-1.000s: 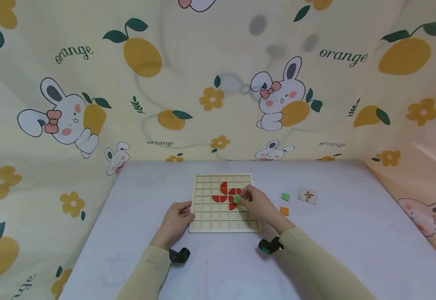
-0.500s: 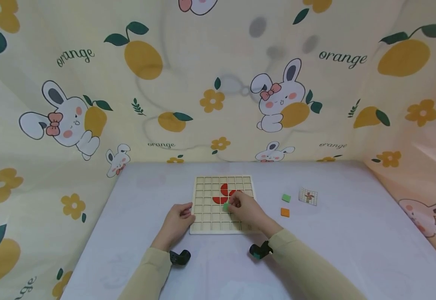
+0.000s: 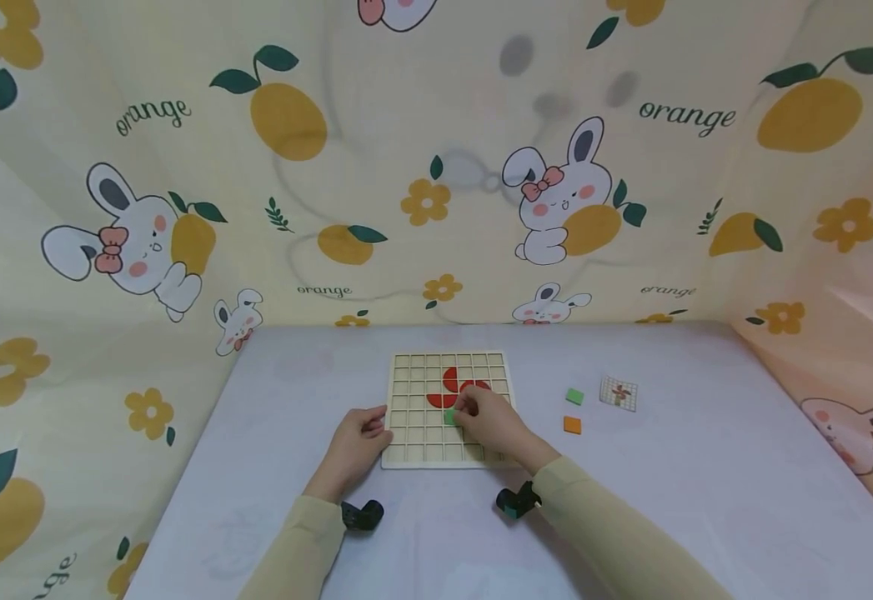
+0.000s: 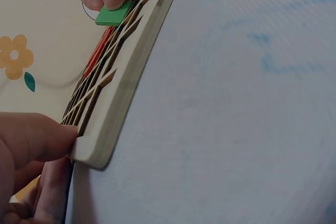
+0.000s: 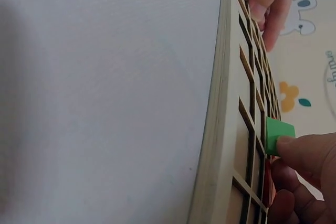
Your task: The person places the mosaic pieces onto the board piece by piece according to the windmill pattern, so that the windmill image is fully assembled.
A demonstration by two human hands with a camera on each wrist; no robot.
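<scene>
A pale wooden grid board (image 3: 409, 429) lies on the table. My left hand (image 3: 352, 447) holds its left edge, the thumb (image 4: 50, 137) on top of the frame near the corner and the other fingers along the side. Between thumb and fingertips my right hand (image 3: 499, 425) pinches a green square tile (image 5: 278, 134), tilted close over the grid cells just below the red pieces. Red rounded pieces (image 3: 441, 401) sit in cells around the board's middle; my right hand partly covers this group in the head view.
Right of the board lie another green square tile (image 3: 574, 397), an orange square tile (image 3: 572, 426) and a small card (image 3: 619, 393) with a pinwheel-like pattern on a grid. A printed cloth (image 3: 376, 167) stands behind the white table (image 3: 436, 533).
My right hand has carried the green tile left and nearer to me, from beside the right red pieces to just below the left one. The left hand stays at the board's edge.
</scene>
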